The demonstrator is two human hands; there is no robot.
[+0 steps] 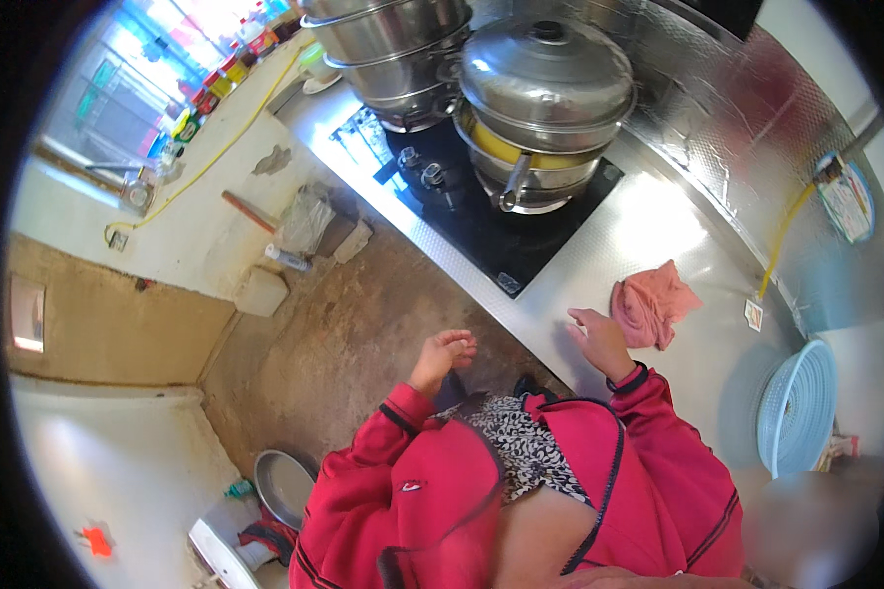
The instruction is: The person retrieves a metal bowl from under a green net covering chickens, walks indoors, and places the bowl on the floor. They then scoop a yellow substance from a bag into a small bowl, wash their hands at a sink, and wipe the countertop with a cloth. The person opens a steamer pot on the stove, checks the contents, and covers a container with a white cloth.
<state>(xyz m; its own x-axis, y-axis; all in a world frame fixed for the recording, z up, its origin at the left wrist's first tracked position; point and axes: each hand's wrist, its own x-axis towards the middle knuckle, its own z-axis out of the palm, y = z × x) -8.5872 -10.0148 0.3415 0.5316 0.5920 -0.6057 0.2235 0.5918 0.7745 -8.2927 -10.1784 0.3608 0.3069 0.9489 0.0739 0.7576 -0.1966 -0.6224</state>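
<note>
My left hand (444, 359) hangs over the brown floor, its fingers lightly curled and holding nothing. Just above the front part of the steel counter (678, 412), my right hand (601, 340) has thumb and fingers apart, with nothing in it. A crumpled pink cloth (652, 305) lies on the counter beside that hand. Farther off, a black gas cooktop (479, 250) is set into the counter. On its near burner stands a lidded steel steamer pot (549, 88), with yellow showing between its tiers and a metal handle jutting out. Stacked steel pots (405, 66) stand on the far burner.
A blue plastic basket (799, 412) leans by the wall at right. Bottles and jars line the window ledge (214, 140). On the floor are a plastic jug (261, 291), a spray can (287, 258), a bag (306, 221) and a metal basin (283, 486). Yellow hose (784, 228) runs down the wall.
</note>
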